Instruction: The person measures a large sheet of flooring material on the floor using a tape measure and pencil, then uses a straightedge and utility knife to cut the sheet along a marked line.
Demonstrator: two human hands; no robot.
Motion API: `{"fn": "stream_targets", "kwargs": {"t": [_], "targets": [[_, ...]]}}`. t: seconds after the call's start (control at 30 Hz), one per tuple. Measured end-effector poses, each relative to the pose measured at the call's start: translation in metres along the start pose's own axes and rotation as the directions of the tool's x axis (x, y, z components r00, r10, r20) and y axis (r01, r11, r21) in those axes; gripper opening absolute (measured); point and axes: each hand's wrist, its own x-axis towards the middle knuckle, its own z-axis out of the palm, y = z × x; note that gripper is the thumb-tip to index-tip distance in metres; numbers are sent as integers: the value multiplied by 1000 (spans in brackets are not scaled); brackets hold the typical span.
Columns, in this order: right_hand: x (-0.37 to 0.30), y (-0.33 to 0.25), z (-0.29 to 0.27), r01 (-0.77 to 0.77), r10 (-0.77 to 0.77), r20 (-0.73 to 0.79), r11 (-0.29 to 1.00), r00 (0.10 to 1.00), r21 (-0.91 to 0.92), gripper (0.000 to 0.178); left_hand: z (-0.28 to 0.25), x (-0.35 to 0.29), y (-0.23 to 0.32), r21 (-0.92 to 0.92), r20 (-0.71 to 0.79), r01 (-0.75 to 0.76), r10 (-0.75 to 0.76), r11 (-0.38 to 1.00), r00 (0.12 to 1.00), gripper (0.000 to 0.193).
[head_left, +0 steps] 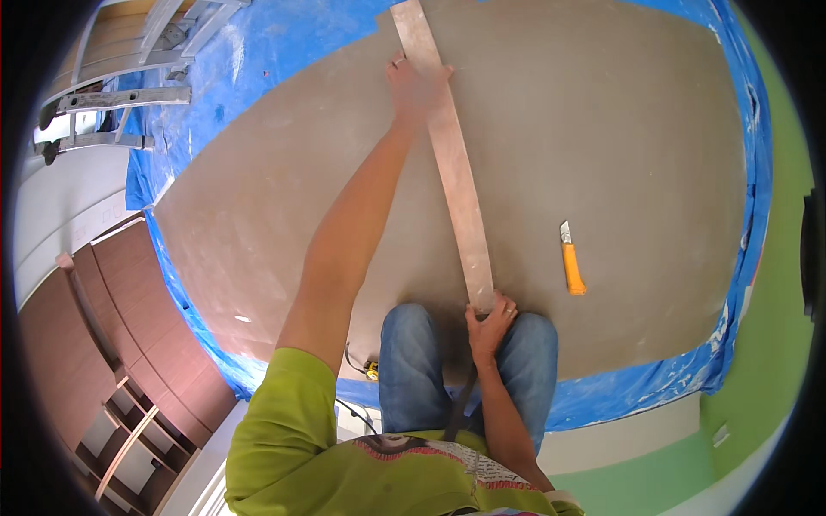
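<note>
A long, flat wooden strip (460, 189) lies on a large brown sheet (619, 155), running from the far edge to my knees and tilting slightly left at its far end. My left hand (417, 86), arm stretched out, grips the strip across its width near the far end; part of this hand is blurred. Close to my knees, my right hand (492, 325) holds the strip's near end, its fingers curled at the edge. Right of the strip, an orange utility knife (573, 265) rests on the sheet with its blade out, touched by neither hand.
Blue plastic sheeting (219, 86) surrounds the brown sheet. Aluminium ladders (125, 97) stand at the far left, above a brown cabinet (129, 318). A yellow and black tape measure (372, 370) sits beside my left knee. A green wall (783, 172) borders the right.
</note>
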Motion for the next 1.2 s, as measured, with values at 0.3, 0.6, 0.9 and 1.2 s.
{"fn": "stream_targets", "kwargs": {"t": [0.3,0.6,0.9,1.2], "targets": [[3,4,-3,-10,10,-3,1000,1000,11,69,11,9,-16,59,7,-47,46,997,999,103],[6,3,-5,-12,12,29,1000,1000,0,68,13,8,-18,94,11,-34,33,995,999,109],[4,-6,-11,-3,3,44,1000,999,3,65,11,13,-33,90,59,-190,185,978,981,113],[5,-1,-4,-10,10,15,1000,1000,9,63,-35,46,0,387,525,-266,26,883,851,128]]}}
